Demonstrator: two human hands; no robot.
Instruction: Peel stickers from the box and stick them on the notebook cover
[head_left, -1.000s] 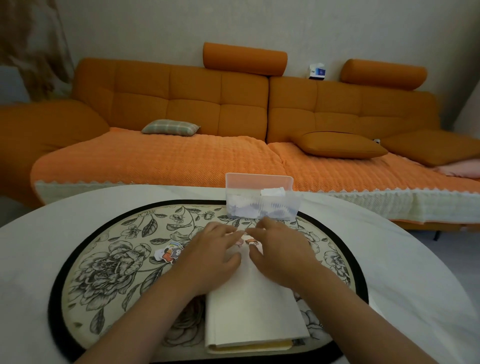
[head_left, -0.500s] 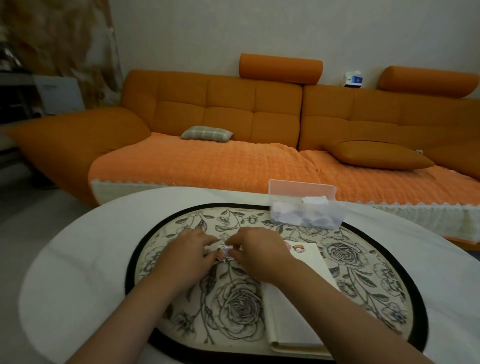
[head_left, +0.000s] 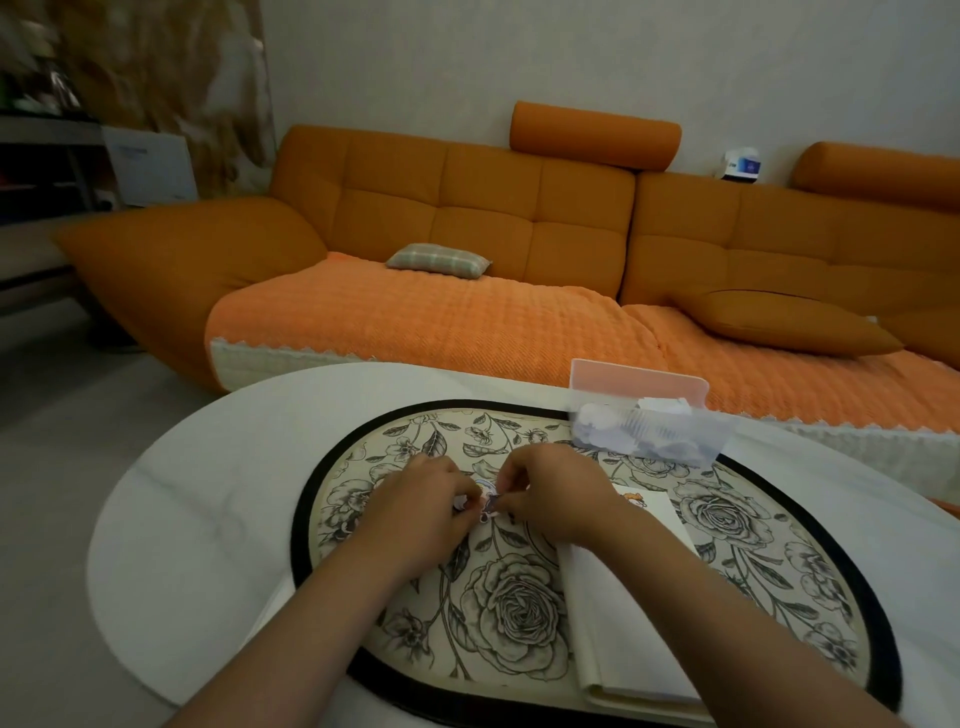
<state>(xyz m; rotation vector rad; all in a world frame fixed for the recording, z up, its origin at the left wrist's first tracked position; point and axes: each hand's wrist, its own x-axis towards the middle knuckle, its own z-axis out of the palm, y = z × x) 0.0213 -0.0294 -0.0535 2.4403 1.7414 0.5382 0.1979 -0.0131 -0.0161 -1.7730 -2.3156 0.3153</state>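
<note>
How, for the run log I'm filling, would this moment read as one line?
phase: peeling | left hand: pinches sticker | right hand: pinches sticker | notebook: on mat | box: open, behind

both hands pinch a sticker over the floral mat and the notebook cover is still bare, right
No, the head view shows one orange sticker already at the far end of the notebook cover. The left hand and right hand do pinch a sticker over the floral mat.

Sofa (head_left: 467, 218): orange. Mat (head_left: 737, 540): cream w/ black floral print, black border. Notebook (head_left: 618, 623): cream. Table (head_left: 208, 519): white.
</note>
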